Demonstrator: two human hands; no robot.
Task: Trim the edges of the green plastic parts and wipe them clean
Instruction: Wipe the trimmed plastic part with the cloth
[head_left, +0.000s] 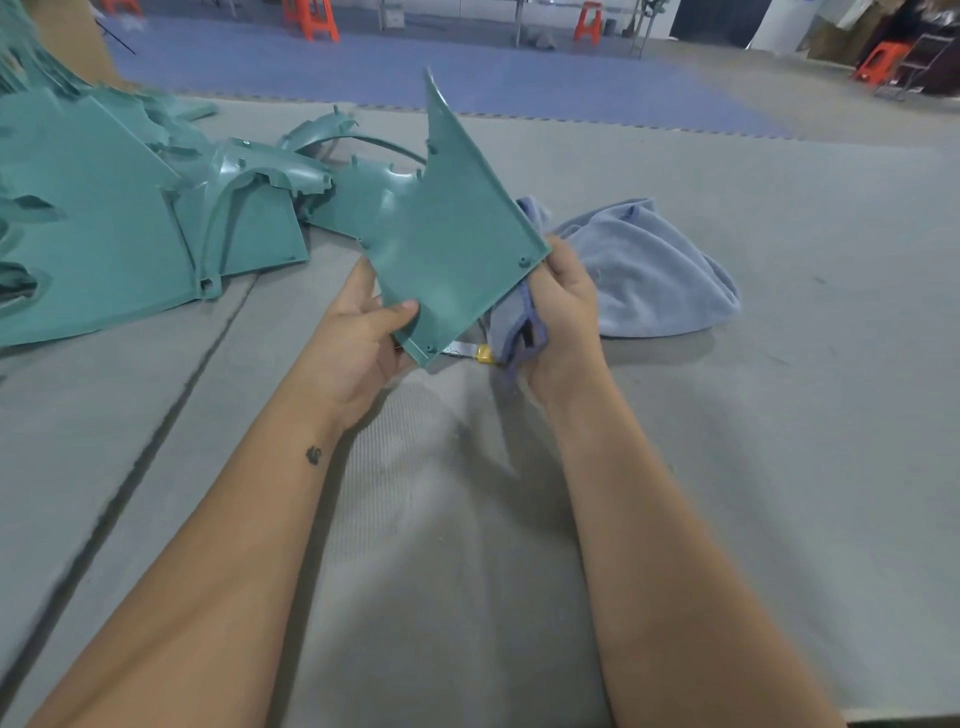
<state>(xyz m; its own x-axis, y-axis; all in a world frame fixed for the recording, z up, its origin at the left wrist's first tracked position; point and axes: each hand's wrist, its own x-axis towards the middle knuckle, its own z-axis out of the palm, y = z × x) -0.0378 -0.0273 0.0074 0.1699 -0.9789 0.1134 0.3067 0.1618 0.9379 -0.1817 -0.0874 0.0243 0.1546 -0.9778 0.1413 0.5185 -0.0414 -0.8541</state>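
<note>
Left hand (363, 332) gripping the green panel (447, 228) at its lower left corner, thumb pressed flat on the near face, fingers curled behind. Right hand (563, 306) closed round a fold of the blue cloth (649, 270), bunched against the panel's lower right edge, so likely mid-wipe along that edge. Panel held up off the grey mat (727, 467), between the two hands, not touching the floor.

Looks light and stiff: thin moulded shell, kept upright by a corner pinch with no visible sag. Glossy face, so probably a bit slippery under bare fingers, less so through cloth. Edges look thin, maybe sharp where untrimmed, so better to hold by the flat face near the ribbed bottom corner, away from the narrow tip, which would likely flex or snap first.

Roughly triangular, long axis running from the wide bottom edge by the hands up to a pointed tip aimed up and away, leaning slightly left. Inner side with small bosses facing the camera.

Just below the panel, something small and yellow (485, 354) with a pale strip on the mat, half hidden, maybe the trimming knife, can't tell. Further left, a pile of green parts (130, 218) lying on the mat, close to the held one but apart from it. Orange stools (317, 21) far back.
</note>
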